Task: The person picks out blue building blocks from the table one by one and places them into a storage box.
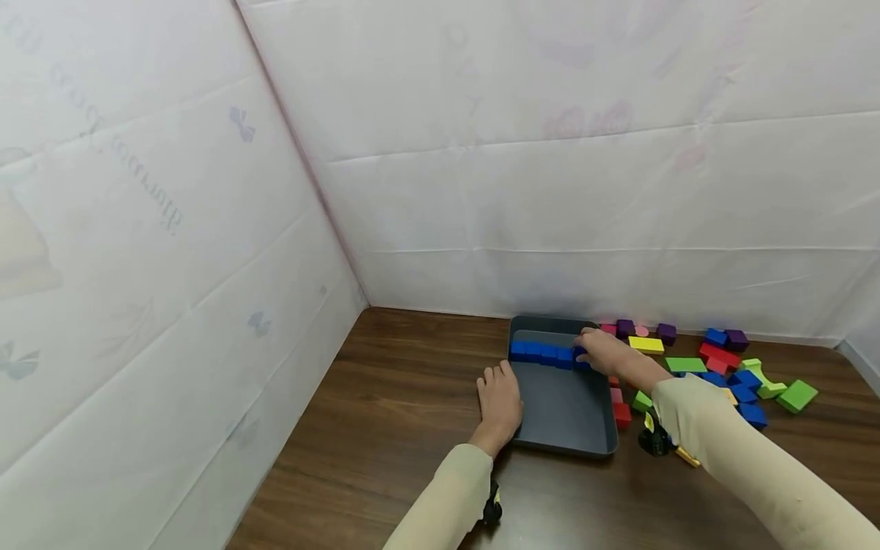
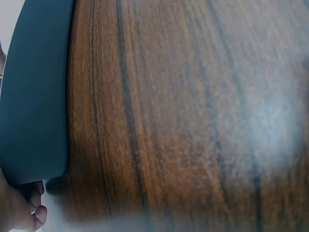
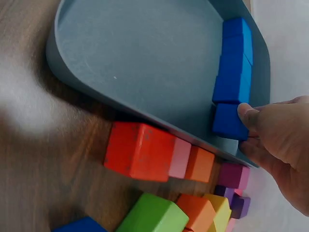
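A dark grey tray (image 1: 571, 435) lies on the wooden table. A row of blue blocks (image 1: 539, 352) runs across its far end, along the far wall (image 3: 235, 58). My right hand (image 1: 584, 353) pinches the blue block (image 3: 226, 122) at the row's right end, thumb on one side and fingers on the other, at the tray's right rim. My left hand (image 1: 499, 391) lies flat on the table with straight fingers against the tray's left edge. In the left wrist view only fingertips (image 2: 34, 211) show beside the tray's rim (image 2: 34, 96).
Loose coloured blocks lie right of the tray: a red one (image 3: 137, 151) with pink and orange ones against the rim, a green one (image 3: 150, 215), a yellow bar (image 1: 646, 344), and further blue, purple and green pieces (image 1: 745, 382). White sheeting walls stand at the back and left.
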